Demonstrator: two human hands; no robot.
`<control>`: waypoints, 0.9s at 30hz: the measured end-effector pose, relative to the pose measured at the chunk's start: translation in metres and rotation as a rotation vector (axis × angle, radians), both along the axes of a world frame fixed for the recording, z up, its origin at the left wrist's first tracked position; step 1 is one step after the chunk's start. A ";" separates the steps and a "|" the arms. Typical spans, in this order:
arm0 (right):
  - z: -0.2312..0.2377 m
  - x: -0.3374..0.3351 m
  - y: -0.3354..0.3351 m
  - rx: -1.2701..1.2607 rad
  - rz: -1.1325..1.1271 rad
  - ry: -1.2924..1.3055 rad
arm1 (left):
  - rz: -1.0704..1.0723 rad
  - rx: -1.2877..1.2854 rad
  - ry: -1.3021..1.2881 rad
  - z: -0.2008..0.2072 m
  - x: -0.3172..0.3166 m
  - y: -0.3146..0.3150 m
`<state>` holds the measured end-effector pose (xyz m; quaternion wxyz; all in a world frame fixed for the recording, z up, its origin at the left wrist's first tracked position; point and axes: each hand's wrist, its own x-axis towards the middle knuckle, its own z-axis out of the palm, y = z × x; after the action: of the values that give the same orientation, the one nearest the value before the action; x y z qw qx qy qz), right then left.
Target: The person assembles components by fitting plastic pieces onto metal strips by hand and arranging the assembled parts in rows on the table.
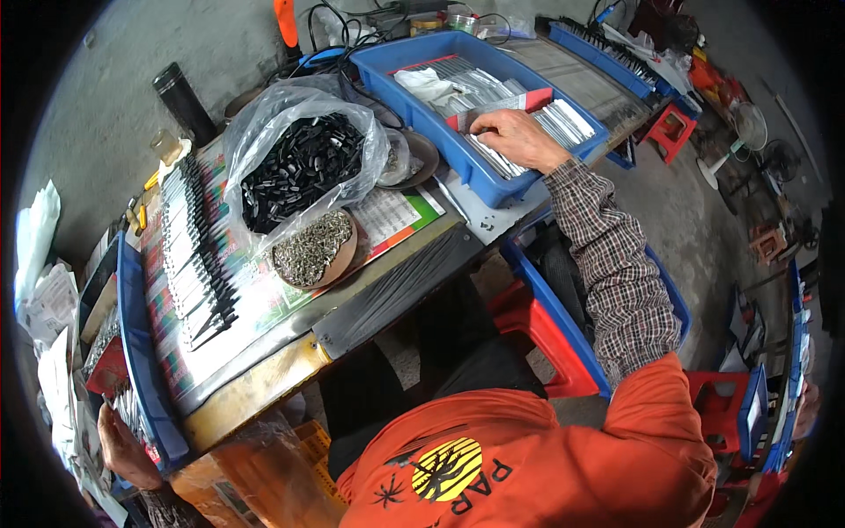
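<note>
My right hand [515, 138] reaches into a blue tray [405, 88] on the workbench, its fingers bent and closed on the thin silver metal strips [502, 163]. A red-and-white divider [510, 104] crosses that tray. At the far left, low in the view, my left hand [128, 447] is beside metal strips [128, 407] in another blue tray [141, 352]. Its fingers look stretched out and hold nothing that I can see; part of them is dim. On the bench lies a row of flat silver pieces with black ends [189, 246].
A clear plastic bag [251, 110] full of small black parts and a round dish [343, 264] of small metal pieces stand mid-bench. Behind them is a black bottle [183, 101]. A blue crate [669, 273] on a red stool [537, 339] stands below my right arm.
</note>
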<state>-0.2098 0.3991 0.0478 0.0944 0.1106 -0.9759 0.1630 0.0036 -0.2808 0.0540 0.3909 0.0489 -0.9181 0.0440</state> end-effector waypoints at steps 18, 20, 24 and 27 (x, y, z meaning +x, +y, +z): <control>0.008 0.032 -0.001 -0.368 -0.095 -0.038 | -0.422 0.868 -0.209 -0.017 -0.008 0.186; 0.001 0.039 -0.006 -0.501 -0.043 0.093 | -0.523 0.924 -0.268 -0.013 -0.008 0.203; 0.029 0.094 -0.060 -0.564 0.068 0.366 | -0.549 0.866 -0.298 -0.010 -0.006 0.232; 0.035 0.128 -0.094 -0.513 0.205 0.265 | -0.612 0.956 -0.375 -0.006 -0.003 0.255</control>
<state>-0.0817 0.3054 0.0832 0.2287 0.2014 -0.8658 0.3969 0.0011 -0.0254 0.0482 0.1517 -0.0558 -0.8617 -0.4809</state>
